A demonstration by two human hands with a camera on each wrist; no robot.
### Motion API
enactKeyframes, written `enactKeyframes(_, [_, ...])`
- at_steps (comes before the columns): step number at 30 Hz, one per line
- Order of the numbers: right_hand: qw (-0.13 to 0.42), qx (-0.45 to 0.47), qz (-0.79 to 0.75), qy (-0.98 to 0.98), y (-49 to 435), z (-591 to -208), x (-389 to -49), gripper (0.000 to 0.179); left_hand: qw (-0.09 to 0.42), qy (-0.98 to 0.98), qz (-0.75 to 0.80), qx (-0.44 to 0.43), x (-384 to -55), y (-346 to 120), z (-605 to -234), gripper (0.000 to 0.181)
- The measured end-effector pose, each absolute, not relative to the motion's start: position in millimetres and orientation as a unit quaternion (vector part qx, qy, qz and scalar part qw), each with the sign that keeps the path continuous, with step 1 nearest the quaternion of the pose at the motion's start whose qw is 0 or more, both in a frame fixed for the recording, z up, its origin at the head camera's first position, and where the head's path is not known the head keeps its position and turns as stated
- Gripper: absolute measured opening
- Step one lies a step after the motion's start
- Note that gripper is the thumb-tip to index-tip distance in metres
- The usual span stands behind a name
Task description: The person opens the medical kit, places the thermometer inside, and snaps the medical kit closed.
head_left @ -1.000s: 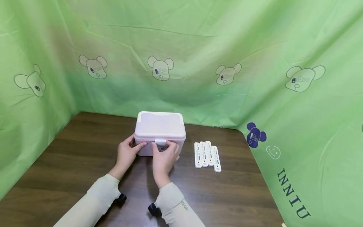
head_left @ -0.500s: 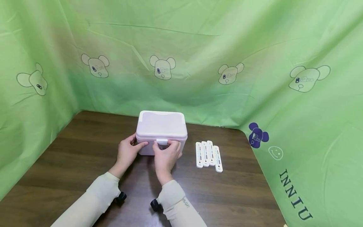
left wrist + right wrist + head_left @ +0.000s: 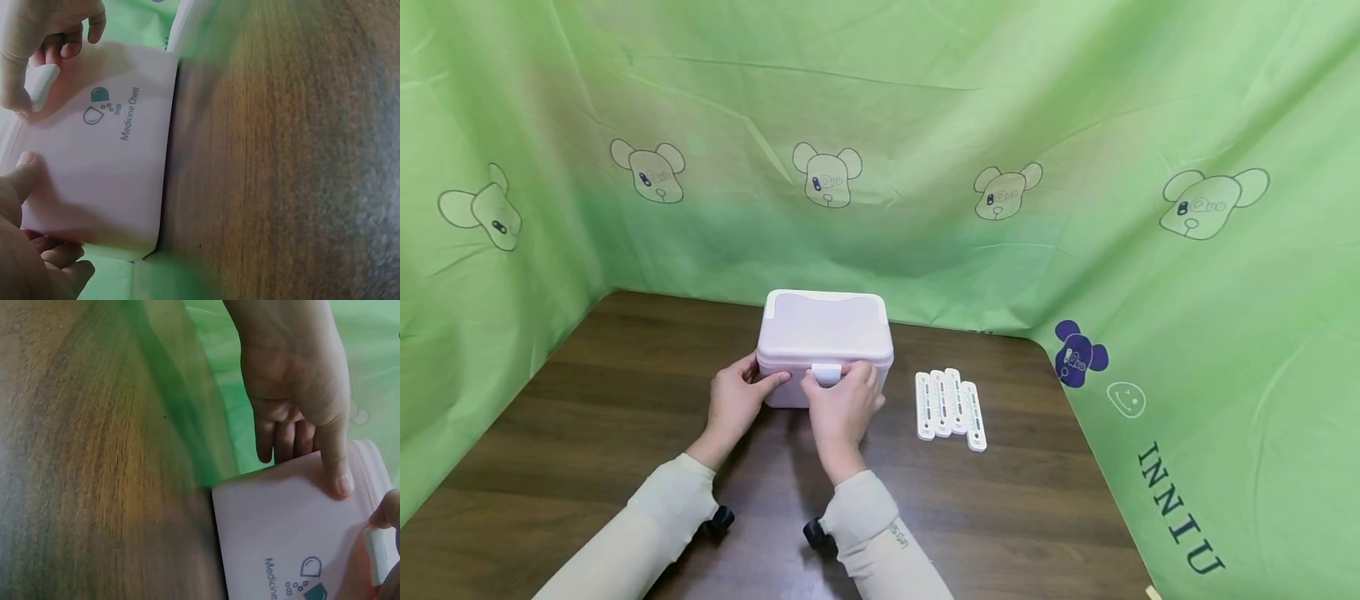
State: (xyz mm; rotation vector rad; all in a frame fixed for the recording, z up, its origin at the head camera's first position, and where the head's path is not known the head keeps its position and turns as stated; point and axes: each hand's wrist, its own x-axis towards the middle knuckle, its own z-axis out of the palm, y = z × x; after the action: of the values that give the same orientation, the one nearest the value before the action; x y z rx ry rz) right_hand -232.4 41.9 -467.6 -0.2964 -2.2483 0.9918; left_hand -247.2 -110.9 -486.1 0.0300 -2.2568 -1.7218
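Note:
A pale pink medicine chest (image 3: 827, 325) with a white-edged lid stands on the wooden table, its lid down. "Medicine Chest" and a capsule logo are printed on its front (image 3: 106, 169). My left hand (image 3: 733, 404) grips the left side, thumb on the front face and fingers round the corner. With thumb and fingers, my right hand (image 3: 842, 412) pinches the white latch (image 3: 826, 372) at the middle of the front. The latch (image 3: 44, 84) stands out from the front face in the left wrist view. What the chest contains is hidden.
Several slim white strips with printed scales (image 3: 951, 404), resembling thermometers, lie side by side on the table (image 3: 1000, 517), right of the chest. A green curtain (image 3: 910, 250) with bear prints hangs close behind the chest and along both sides.
The right fingers have risen slightly at the latch, and the latch tilts outward more than before. The left hand keeps its hold, and the chest stays in place.

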Motion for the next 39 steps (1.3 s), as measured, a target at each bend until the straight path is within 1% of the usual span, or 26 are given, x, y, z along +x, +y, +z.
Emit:
enactKeyframes(9, [0.329,-0.089,0.438,-0.832,44,-469,-230,0.055,0.149,-0.784,-0.603,0.011,-244,-110,-486,0.066])
enactKeyframes(16, [0.359,-0.077,0.412,-0.834,44,-478,-229,0.054,0.145,-0.792,-0.593,0.015,-243,-111,-490,0.065])
enactKeyframes(22, [0.385,-0.06,0.401,-0.829,46,-483,-232,0.052,0.153,-0.797,-0.584,0.015,-242,-110,-489,0.064])
enactKeyframes(32, [0.386,-0.046,0.385,-0.837,50,-482,-233,0.052,0.164,-0.806,-0.569,0.012,-243,-109,-491,0.064])
enactKeyframes(39, [0.378,-0.032,0.404,-0.833,57,-482,-223,0.051,0.16,-0.809,-0.566,0.015,-242,-108,-490,0.063])
